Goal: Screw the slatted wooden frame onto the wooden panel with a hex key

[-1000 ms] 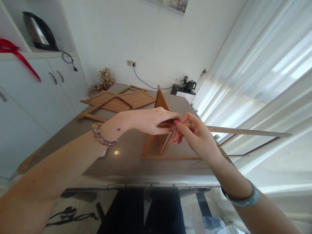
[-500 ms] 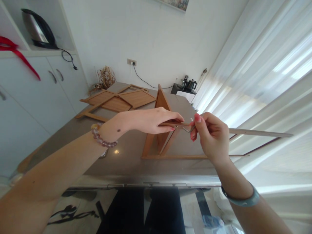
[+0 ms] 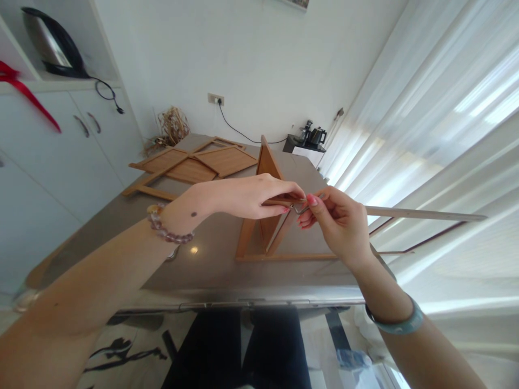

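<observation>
A part-built wooden frame point(image 3: 259, 237) stands on the grey table point(image 3: 203, 270), with a long rail point(image 3: 421, 214) running out to the right. My left hand point(image 3: 251, 195) is closed over the top corner of the frame, holding it. My right hand point(image 3: 336, 221) pinches a small bent metal key point(image 3: 300, 208) at that corner, its short end against the wood just under my left fingertips. Both hands touch at the joint.
Flat wooden panels and rails point(image 3: 194, 165) lie at the far end of the table. White cabinets point(image 3: 60, 156) with a kettle point(image 3: 48, 43) stand to the left, a white curtain point(image 3: 438, 135) to the right. A small side table with teapots point(image 3: 310, 138) is by the far wall.
My right hand drew away to the right with the key, then came back to the joint under my left fingertips. The left hand stayed on the frame's corner.
</observation>
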Action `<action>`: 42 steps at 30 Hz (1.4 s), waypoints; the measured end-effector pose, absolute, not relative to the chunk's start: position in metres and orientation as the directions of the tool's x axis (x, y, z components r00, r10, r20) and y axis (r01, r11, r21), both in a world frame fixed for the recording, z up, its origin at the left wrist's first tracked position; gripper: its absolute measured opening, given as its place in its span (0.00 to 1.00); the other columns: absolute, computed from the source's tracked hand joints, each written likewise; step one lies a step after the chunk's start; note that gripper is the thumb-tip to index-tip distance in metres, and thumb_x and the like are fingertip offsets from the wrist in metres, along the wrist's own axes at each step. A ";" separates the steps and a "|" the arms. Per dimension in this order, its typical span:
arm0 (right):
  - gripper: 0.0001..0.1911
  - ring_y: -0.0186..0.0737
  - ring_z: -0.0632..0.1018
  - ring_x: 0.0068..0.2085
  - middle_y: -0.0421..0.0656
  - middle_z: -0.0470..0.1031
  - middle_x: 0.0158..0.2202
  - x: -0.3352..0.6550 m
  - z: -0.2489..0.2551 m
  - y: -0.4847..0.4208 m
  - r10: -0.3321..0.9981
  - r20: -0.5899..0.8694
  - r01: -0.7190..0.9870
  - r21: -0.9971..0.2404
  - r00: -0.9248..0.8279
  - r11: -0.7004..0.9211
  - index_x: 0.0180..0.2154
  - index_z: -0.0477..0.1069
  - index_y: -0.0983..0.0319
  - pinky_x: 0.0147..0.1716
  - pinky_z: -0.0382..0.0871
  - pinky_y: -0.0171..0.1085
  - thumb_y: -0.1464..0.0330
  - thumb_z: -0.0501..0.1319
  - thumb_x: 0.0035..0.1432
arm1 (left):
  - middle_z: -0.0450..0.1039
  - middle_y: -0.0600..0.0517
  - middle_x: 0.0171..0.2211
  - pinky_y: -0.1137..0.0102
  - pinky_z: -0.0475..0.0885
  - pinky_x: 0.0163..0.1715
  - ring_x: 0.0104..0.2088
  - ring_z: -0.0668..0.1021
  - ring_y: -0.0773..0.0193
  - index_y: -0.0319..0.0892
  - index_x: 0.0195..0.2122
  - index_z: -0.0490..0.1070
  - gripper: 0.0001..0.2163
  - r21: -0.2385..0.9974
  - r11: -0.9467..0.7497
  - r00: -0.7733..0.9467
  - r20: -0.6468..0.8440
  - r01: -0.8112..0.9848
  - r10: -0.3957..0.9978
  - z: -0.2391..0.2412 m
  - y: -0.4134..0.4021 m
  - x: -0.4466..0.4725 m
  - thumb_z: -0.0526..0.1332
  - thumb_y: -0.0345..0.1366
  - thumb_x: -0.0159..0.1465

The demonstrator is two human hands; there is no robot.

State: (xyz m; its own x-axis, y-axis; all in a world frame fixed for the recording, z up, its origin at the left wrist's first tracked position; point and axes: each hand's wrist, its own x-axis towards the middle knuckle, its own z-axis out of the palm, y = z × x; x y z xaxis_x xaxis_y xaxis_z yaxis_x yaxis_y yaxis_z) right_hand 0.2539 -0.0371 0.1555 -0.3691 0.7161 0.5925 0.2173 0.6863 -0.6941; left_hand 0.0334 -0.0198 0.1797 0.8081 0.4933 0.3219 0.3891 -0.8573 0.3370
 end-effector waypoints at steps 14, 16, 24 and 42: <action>0.11 0.36 0.79 0.22 0.38 0.78 0.24 0.243 0.142 -0.036 0.785 0.564 0.092 -0.794 -0.256 0.600 0.32 0.70 0.57 0.23 0.80 0.34 0.58 0.66 0.59 | 0.77 0.52 0.46 0.74 0.68 0.40 0.43 0.78 0.67 0.45 0.53 0.66 0.12 0.360 -0.846 0.797 0.327 0.392 0.508 0.179 -0.020 0.035 0.57 0.32 0.68; 0.12 0.37 0.80 0.24 0.37 0.79 0.25 0.245 0.137 -0.035 0.776 0.575 0.084 -0.787 -0.258 0.611 0.34 0.68 0.57 0.25 0.80 0.35 0.59 0.67 0.58 | 0.77 0.51 0.46 0.74 0.68 0.40 0.43 0.79 0.66 0.45 0.54 0.66 0.13 0.355 -0.846 0.797 0.324 0.398 0.511 0.179 -0.020 0.035 0.57 0.32 0.68; 0.11 0.35 0.80 0.25 0.37 0.79 0.26 0.261 0.141 -0.034 0.667 0.645 0.322 -0.585 -0.372 0.745 0.35 0.65 0.58 0.25 0.74 0.31 0.60 0.64 0.62 | 0.76 0.51 0.49 0.74 0.68 0.43 0.46 0.78 0.66 0.45 0.56 0.65 0.14 0.371 -0.842 0.793 0.329 0.391 0.513 0.177 -0.019 0.034 0.57 0.32 0.69; 0.23 0.33 0.58 0.20 0.37 0.63 0.18 0.277 0.182 -0.029 0.281 0.527 0.566 0.520 -0.802 0.640 0.22 0.65 0.59 0.24 0.48 0.40 0.61 0.51 0.71 | 0.75 0.51 0.52 0.75 0.69 0.45 0.48 0.78 0.67 0.46 0.57 0.64 0.15 0.392 -0.833 0.796 0.311 0.390 0.519 0.177 -0.019 0.034 0.55 0.33 0.69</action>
